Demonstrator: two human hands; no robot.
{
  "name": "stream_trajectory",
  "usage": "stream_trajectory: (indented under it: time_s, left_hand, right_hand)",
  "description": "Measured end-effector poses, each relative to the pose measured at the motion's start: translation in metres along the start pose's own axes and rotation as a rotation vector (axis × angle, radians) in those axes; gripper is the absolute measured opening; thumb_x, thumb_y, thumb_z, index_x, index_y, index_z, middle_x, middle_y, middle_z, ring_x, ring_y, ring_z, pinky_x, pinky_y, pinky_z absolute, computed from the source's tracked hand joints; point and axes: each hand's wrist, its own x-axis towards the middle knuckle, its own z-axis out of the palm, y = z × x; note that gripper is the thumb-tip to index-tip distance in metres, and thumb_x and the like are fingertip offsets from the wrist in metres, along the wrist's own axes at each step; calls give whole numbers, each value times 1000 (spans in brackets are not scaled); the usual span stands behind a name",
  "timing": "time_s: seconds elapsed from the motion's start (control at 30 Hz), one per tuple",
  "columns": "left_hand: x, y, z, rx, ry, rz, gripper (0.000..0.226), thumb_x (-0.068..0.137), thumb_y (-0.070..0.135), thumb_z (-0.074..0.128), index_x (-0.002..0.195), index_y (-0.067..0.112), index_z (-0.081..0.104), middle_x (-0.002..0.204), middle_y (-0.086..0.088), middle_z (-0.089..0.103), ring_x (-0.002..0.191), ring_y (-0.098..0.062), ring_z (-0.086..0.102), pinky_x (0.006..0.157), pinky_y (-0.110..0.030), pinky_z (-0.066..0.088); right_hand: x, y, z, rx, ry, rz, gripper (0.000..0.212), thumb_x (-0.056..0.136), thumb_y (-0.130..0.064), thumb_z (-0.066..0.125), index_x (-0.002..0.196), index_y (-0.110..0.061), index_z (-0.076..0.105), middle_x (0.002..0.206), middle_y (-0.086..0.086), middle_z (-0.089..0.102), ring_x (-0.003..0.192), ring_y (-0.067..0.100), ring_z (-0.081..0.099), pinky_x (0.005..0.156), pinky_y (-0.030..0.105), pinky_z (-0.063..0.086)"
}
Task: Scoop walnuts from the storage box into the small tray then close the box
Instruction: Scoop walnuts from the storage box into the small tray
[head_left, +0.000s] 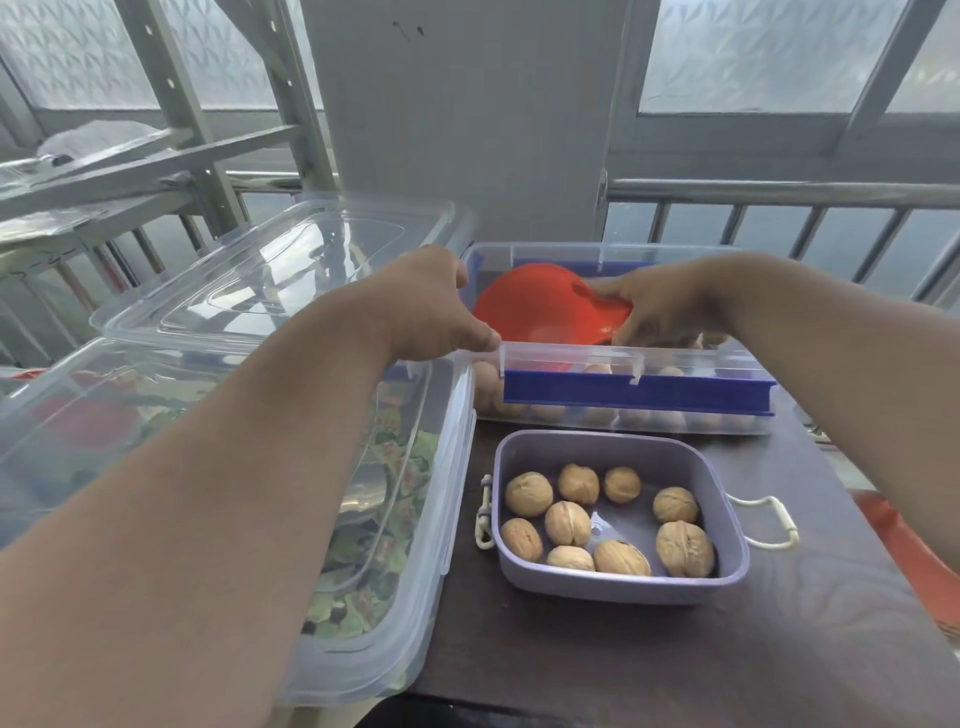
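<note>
The clear storage box (691, 358) with blue latches stands open at the back of the table, walnuts visible through its front wall. My left hand (431, 306) grips the box's near-left rim corner. My right hand (660, 306) reaches into the box and holds the handle of a red scoop (530, 306), whose bowl lies inside the box. The small lilac tray (618, 587) sits just in front of the box with several walnuts (569, 522) in it. A clear lid (280, 280) rests to the left, on top of another container.
A large clear lidded container (410, 519) with leafy-patterned contents fills the left side, touching the box and close to the tray. The dark table (779, 649) extends right and front. A red object (914, 551) lies at the right edge. Metal railing and windows stand behind.
</note>
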Motion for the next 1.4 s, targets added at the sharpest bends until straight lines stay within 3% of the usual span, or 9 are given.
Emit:
stream_trajectory:
  time_s: [0.13, 0.37, 0.73, 0.83, 0.97, 1.07, 1.17, 1.27, 1.4]
  left_hand:
    - [3, -5, 1, -82, -33, 1, 45, 68, 34, 94, 71, 19, 52, 81, -1, 75, 91, -23, 75, 89, -43, 59]
    - [-3, 1, -2, -16, -13, -2, 50, 77, 40, 93, 66, 14, 52, 68, -14, 29, 60, -26, 34, 60, -33, 30]
    - [-7, 6, -3, 5, -12, -14, 50, 79, 40, 92, 67, 17, 49, 70, -1, 48, 68, -23, 48, 68, -38, 42]
    - [-9, 8, -4, 23, -22, -22, 45, 79, 42, 92, 106, 13, 72, 100, -8, 71, 97, -28, 66, 90, -44, 57]
    - [-8, 7, -4, 8, -27, -36, 95, 77, 44, 93, 158, 20, 49, 152, -8, 59, 138, -27, 58, 116, -46, 47]
    - [-7, 3, -2, 10, -36, -35, 95, 77, 44, 91, 158, 23, 48, 153, -7, 58, 137, -26, 57, 115, -46, 47]
    - [-7, 4, -1, 15, -40, -17, 93, 78, 44, 90, 158, 22, 48, 153, -6, 57, 136, -24, 57, 113, -43, 48]
    - [-7, 4, -2, 23, -39, -11, 92, 79, 43, 89, 158, 22, 47, 152, -6, 58, 135, -24, 57, 111, -41, 48]
    - [-8, 6, -2, 8, -35, -6, 91, 81, 40, 89, 159, 22, 46, 150, -6, 59, 133, -24, 58, 109, -39, 48]
  right_hand:
    - [18, 12, 20, 23, -219, -26, 38, 104, -39, 64, 139, -24, 62, 142, 5, 52, 132, 26, 47, 122, 44, 29]
    - [12, 7, 19, 15, -161, -22, 43, 103, -47, 62, 143, -34, 60, 141, -7, 56, 132, 21, 48, 118, 42, 34]
    - [3, 8, 21, 114, -53, -43, 37, 95, -42, 75, 129, -29, 68, 121, -9, 73, 115, 18, 64, 105, 41, 48]
    - [2, 6, 22, 152, 28, -23, 44, 88, -44, 82, 127, -28, 70, 117, -10, 76, 112, 16, 67, 102, 40, 50]
    - [-3, -4, 26, 241, 174, -62, 38, 81, -43, 88, 111, -23, 75, 99, -5, 79, 99, 19, 70, 86, 35, 53]
    - [-4, -9, 28, 282, 228, -83, 67, 73, -46, 94, 130, -24, 65, 117, -6, 75, 111, 20, 69, 94, 38, 55]
    - [-4, -7, 28, 280, 213, -83, 130, 63, -54, 96, 166, -27, 21, 155, -10, 50, 142, 19, 50, 117, 44, 43]
    - [-8, -9, 29, 303, 171, -110, 138, 71, -45, 96, 168, -35, -3, 169, -1, 34, 151, 21, 40, 123, 42, 35]
    - [-15, -12, 27, 338, 207, -113, 135, 70, -45, 97, 168, -37, 5, 159, -6, 47, 141, 22, 52, 116, 43, 45]
